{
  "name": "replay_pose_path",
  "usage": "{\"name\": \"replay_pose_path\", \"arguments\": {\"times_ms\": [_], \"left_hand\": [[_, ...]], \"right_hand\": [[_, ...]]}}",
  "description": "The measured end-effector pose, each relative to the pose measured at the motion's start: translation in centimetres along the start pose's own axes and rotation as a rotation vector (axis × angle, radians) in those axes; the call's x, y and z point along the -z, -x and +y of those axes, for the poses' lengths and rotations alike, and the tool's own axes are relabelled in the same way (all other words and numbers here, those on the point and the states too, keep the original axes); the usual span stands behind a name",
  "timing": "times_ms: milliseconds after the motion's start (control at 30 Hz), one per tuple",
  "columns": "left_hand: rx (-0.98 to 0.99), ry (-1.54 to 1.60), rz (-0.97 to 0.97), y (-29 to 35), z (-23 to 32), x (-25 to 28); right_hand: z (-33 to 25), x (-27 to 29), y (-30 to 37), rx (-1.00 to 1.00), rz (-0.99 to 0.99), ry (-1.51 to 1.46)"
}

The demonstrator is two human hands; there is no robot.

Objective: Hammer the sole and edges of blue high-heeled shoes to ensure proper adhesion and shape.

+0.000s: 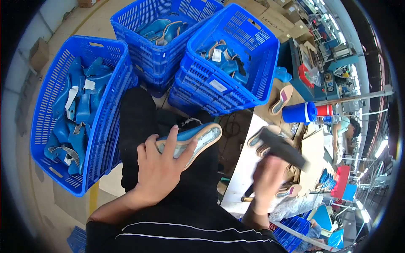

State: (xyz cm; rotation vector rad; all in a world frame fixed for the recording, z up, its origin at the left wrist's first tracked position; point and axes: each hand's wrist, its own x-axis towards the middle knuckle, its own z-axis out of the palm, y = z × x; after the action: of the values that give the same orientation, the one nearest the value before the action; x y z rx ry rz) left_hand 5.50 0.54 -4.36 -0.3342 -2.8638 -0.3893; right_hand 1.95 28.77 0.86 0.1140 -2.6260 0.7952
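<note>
Head cam: the right hand is a blurry smear, so individual fingers are tough to pick out, but they look wrapped around a dark tool (hammer-ish, can't swear to it). That tool hides part of the soles on the table. The left hand is clearer: its spread fingers grip a blue shoe form above the lap, thumb toward the pale sole edge, one rounded end poking out past them, upper right.

Bench, partly white: pale soles (one off alone), blue jug, crumpled clear plastic.
</note>
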Motion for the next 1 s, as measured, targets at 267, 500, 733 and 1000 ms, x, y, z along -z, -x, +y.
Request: {"name": "replay_pose_path", "arguments": {"times_ms": [267,500,733,1000], "left_hand": [[-0.006,-0.002,-0.008,-0.2,-0.1,0.9],[0.029,0.028,-0.053,-0.7,-0.6,0.9],[-0.064,0.108,-0.056,-1.4,-2.6,1.4],[-0.049,0.206,0.085,-2.4,-5.3,1.8]], "right_hand": [[-5.7,1.8,-2.0,0.203,0.463,-0.997],[-3.6,-3.7,-1.9,-0.111,-0.547,-0.116],[4.7,-4.9,3.9,-0.625,-0.399,-0.552],[17.3,-4.0,12.1,-0.913,-0.256,-0.111]]}}
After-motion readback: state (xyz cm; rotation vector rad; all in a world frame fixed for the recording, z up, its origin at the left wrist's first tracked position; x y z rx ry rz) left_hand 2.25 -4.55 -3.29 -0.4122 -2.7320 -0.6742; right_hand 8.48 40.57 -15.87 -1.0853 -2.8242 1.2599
